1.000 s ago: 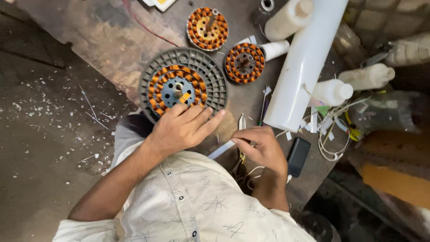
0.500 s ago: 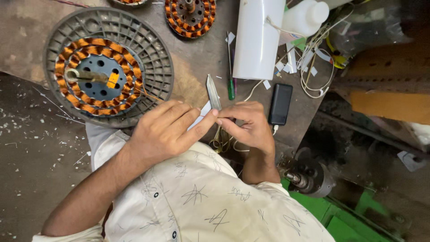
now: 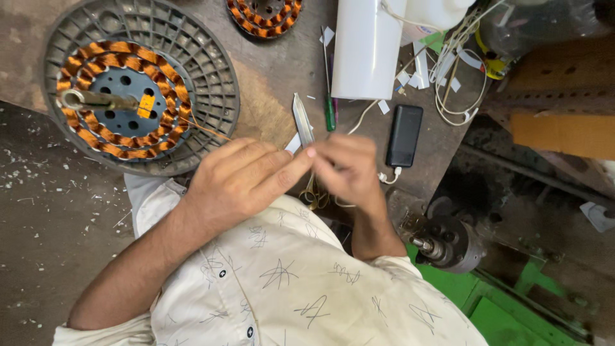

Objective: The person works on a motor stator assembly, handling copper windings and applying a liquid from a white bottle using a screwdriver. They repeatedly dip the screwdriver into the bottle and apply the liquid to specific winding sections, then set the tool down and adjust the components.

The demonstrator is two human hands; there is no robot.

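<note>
Left hand [image 3: 240,182] and blurred right hand [image 3: 346,168] meet, together pinching small white strip [image 3: 293,143] beside scissors [image 3: 303,122] at desk [image 3: 269,77] edge. Risk: strip slips from grip; blade tip nicks fingers.

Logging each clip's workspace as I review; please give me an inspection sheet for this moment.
Surface: worn brown workbench, scuffed and stained.
Job's things: slim pointed metal blade and small white strip at the fingertips of both hands; large grey ribbed disc with copper windings and a metal shaft beside them.
Clutter: second copper-wound stator, white tube, green-handled screwdriver, black phone-like block, white paper scraps.
Grippers: left hand and right hand meet at the fingertips; the right one is blurred.
Cables: white cords in a loose tangle.
Surroundings: dusty floor, green metal frame, grey motor part.
</note>
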